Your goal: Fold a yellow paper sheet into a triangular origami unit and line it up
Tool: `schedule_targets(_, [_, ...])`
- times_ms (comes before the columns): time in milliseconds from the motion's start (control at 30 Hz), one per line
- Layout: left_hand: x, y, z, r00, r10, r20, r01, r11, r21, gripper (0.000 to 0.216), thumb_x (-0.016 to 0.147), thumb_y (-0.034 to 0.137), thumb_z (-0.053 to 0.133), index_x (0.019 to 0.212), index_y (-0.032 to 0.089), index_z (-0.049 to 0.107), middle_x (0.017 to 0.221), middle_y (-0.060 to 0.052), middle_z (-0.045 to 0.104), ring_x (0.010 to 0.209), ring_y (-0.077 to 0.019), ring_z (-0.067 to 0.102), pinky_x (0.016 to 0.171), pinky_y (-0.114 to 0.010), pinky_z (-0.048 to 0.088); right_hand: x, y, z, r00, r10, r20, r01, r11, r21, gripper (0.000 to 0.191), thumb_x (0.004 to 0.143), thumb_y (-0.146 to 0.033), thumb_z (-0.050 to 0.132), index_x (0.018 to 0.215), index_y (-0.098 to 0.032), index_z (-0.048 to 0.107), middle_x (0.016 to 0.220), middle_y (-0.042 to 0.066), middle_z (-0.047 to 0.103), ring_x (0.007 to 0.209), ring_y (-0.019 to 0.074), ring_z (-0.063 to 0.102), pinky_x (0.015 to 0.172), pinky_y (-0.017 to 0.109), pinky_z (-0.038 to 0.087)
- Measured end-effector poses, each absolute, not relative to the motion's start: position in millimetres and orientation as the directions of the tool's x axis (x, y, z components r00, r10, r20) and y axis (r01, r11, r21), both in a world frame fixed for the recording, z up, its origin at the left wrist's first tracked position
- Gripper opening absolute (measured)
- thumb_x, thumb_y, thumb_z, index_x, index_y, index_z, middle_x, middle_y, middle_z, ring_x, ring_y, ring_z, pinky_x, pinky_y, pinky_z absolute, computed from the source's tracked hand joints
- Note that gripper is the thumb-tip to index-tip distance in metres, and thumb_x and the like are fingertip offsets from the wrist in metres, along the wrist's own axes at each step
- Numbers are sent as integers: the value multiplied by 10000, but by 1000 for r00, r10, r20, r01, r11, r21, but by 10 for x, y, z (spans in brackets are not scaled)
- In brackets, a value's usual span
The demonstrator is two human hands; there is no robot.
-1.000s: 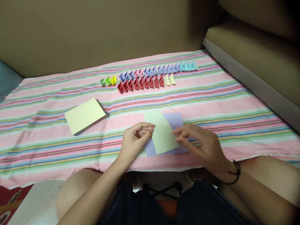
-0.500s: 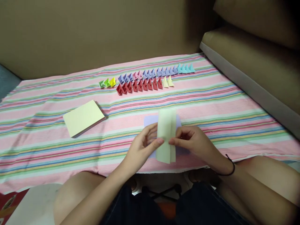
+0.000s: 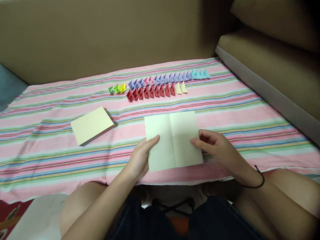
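Note:
A pale cream sheet of paper (image 3: 162,150) is spread out in front of me, with a crease running down its middle. My left hand (image 3: 142,155) grips the sheet's left edge, thumb on top and fingers underneath. At the right edge, my right hand (image 3: 212,145) pinches the paper between thumb and fingers. The purple sheet seen beneath it earlier is hidden from view. To the left lies a stack of cream paper (image 3: 92,125), apart from both hands.
Rows of small folded paper boats stand farther back: red boats (image 3: 151,91), purple boats (image 3: 161,79), turquoise boats (image 3: 200,74) and a yellow boat (image 3: 122,87) among them. Striped cloth (image 3: 237,113) covers the surface. A brown cushion (image 3: 270,70) borders the right side.
The cream sheet, folded narrow before, has been opened out flat and now covers the purple sheet. My left hand has moved left and my right hand slightly right.

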State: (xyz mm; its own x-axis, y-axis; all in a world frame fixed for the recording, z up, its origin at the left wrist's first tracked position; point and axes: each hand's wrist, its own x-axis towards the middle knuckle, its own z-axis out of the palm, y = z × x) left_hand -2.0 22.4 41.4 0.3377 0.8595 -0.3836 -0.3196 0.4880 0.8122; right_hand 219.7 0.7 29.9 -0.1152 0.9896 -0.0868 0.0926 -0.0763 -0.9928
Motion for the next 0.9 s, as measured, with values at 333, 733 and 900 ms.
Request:
schedule_targets(333, [20,202,389,481,801,-356,-283,526,802,365,821,385,647,1093,141,637,997,-130,716,908,-279,686,783,-371,558,2054,-38,315,-246,951,-189,-258,-252,-933,392,698,-315,769,1054,-217,638,995,54,717,902,213,670,758,342,552])
schedule_targets(733, [36,189,402,247,940,234,308,-305,901,259,819,366,656,1001,201,574,1056,-69,619,1035,-207,567,875,-332,442,1843,-93,280,-123,976,-178,-443,-215,-870,276,651,-284,795,904,-238,695,921,10,740,837,184,670,770,330,544])
schedule_targets(900, [47,82,476,388,840,380,370,-519,771,304,810,293,690,1079,207,580,1032,-49,669,954,-181,625,819,-289,480,1804,-121,201,-40,991,-129,-404,-134,-905,282,625,-289,817,878,-263,696,871,-25,728,831,186,666,787,345,541])
